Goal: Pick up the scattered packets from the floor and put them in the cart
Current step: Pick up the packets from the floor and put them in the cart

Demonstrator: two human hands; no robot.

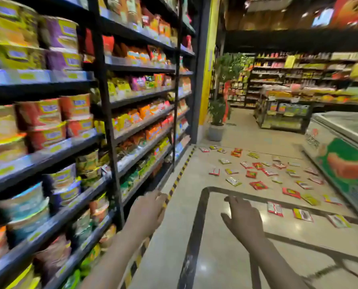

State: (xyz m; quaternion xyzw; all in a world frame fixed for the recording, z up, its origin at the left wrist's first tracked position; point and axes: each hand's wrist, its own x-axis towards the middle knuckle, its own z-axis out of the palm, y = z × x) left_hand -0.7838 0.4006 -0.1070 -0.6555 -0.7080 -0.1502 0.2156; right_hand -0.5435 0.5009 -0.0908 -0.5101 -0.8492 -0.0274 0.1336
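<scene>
The packets (257,185), red, yellow and white, lie scattered flat on the floor (247,134) beyond the far rim of the cart (197,226), spreading from just past that rim toward the potted plant (216,119). All of them are well apart from both hands. The left hand (148,211) reaches forward outside the cart's left rail, fingers straight and relaxed, holding nothing. The right hand (241,217) is stretched out above the cart's open frame, fingers spread and loose, also empty; its fingertips lie just short of the far rim. A few packets sit just past the rim on the cart's right. Left of the cart stands a tall shelf (103,101) of snack bags and tubs; right of it, beside the packets, a chest freezer (341,147).
</scene>
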